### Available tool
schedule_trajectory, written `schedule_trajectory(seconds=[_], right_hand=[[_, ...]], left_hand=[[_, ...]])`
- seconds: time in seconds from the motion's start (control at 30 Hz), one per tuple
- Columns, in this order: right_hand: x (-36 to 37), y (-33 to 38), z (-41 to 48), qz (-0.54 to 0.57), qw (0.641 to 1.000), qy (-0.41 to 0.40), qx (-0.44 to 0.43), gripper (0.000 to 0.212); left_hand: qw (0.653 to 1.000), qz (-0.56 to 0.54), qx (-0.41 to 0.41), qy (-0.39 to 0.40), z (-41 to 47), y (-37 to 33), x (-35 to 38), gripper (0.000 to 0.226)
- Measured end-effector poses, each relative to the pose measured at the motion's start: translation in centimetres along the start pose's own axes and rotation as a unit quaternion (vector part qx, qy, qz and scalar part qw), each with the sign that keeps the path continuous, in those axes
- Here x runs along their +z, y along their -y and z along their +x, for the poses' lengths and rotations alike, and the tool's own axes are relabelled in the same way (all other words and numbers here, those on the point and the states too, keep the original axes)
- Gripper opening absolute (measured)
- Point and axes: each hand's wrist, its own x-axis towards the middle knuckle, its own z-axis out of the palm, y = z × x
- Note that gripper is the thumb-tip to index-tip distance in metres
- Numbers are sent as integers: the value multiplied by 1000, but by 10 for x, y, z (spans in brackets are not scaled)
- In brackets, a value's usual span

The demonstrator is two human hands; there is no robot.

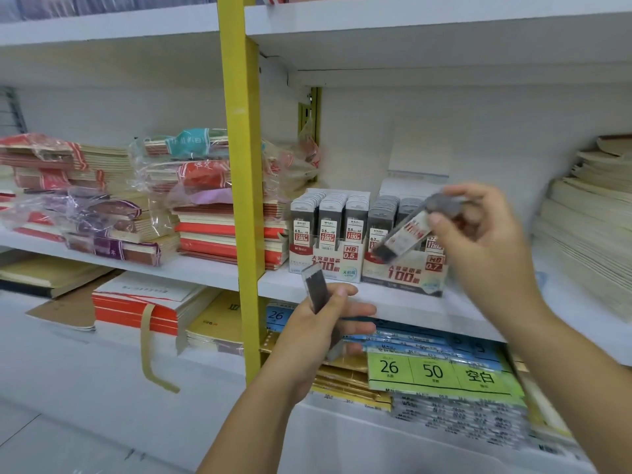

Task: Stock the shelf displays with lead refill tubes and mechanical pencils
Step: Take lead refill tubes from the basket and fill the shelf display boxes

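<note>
Two white display boxes of grey lead refill tubes stand on the middle shelf: the HB 0.5 box [328, 234] on the left and the HB 0.7 box [405, 265] on the right. My right hand [485, 234] pinches one refill tube [408, 230], tilted, just above and in front of the 0.7 box. My left hand [321, 333] grips a small bunch of dark refill tubes [316, 290] upright, below the 0.5 box and in front of the shelf edge.
A yellow upright post [244, 186] divides the shelving. Wrapped stacks of notebooks [219, 213] lie left of the boxes, and cream paper stacks [588, 227] sit at the far right. The lower shelf holds label packs with green cards [434, 371] and red-edged books [136, 309].
</note>
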Motion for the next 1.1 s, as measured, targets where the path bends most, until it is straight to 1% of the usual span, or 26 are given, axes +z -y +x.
schedule_trajectory(seconds=[0.07,0.13,0.2,0.27,0.4,0.43,0.53,0.6,0.67,0.7,0.73,0.77,0.83,0.87,0.93,1.0,1.1], right_hand=[[-11,1,18,-37,998,-14,-52,29],[-14,-1,35,-103,992,6,-72,28],[-12,-7,47,-175,982,49,-60,30],[-10,-14,52,-223,970,88,-46,31],[-7,-23,56,-248,960,128,-15,32],[-6,-26,55,-276,952,131,-21,29],[-2,-33,55,-395,908,117,-73,23],[-1,-33,54,-435,891,105,-68,30],[0,-31,47,-452,885,92,-67,37],[0,-29,40,-443,890,80,-76,37],[2,-27,31,-416,903,65,-85,34],[3,-24,19,-367,924,59,-83,28],[8,-14,-5,-221,970,98,-29,16],[12,-10,-15,-154,979,132,5,14],[19,-5,-29,-75,977,193,58,14],[23,-3,-36,-38,966,237,99,16],[23,-4,-41,-15,960,245,136,16]], left_hand=[[1000,-6,3,-1,2,0,-2,26],[1000,6,8,-8,5,2,-2,27],[999,38,13,-17,7,4,-2,27],[998,65,14,-20,9,5,-3,27],[996,85,11,-20,10,5,-5,28],[996,85,12,-19,9,5,-6,28],[996,87,12,-17,8,3,-5,28],[995,96,10,-16,8,2,-6,27],[994,111,7,-12,7,1,-6,27],[993,121,7,-9,6,1,-6,27],[991,132,8,-6,5,1,-6,26],[989,146,9,-1,4,1,-6,25],[985,174,7,14,1,0,-6,21],[982,188,5,26,0,0,-5,17],[975,214,3,50,-4,-1,-4,13],[969,234,7,73,-8,-2,-1,20],[963,254,12,90,-13,-5,3,36]])
